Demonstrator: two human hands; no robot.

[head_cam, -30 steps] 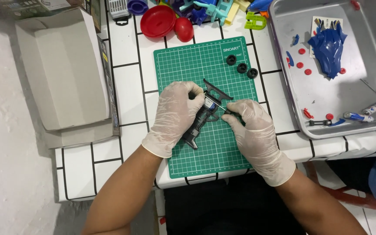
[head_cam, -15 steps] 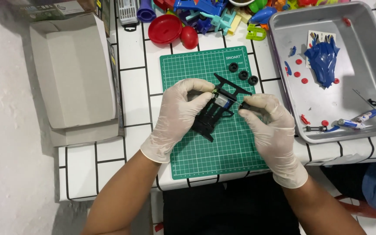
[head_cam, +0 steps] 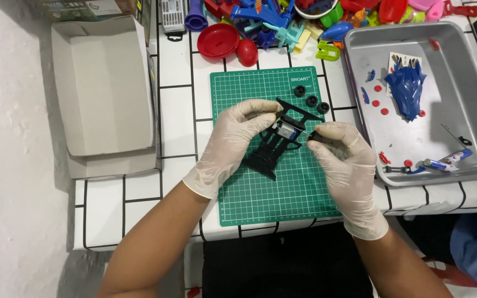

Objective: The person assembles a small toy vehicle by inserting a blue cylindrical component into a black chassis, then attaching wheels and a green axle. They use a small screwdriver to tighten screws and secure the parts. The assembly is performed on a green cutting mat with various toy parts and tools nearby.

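A black toy-car chassis is gripped at its upper edge by the gloved left hand, whose fingers are curled closed around it above the green cutting mat. A small silver motor is seen seated in the chassis between the two hands. A small black part is pinched between thumb and forefinger of the gloved right hand, and is held touching the chassis edge just beside the motor. Three small black wheels are laid in a row on the mat just above the hands. The mat is set on a white-tiled tabletop with dark grout lines. A grey metal tray is placed to the right of the mat; in it are held a blue moulded car body, scattered small red pieces and a small tube. An open cardboard box is stationed to the left of the mat. A red bowl and a heap of coloured plastic toys are ranged along the far edge of the tabletop.
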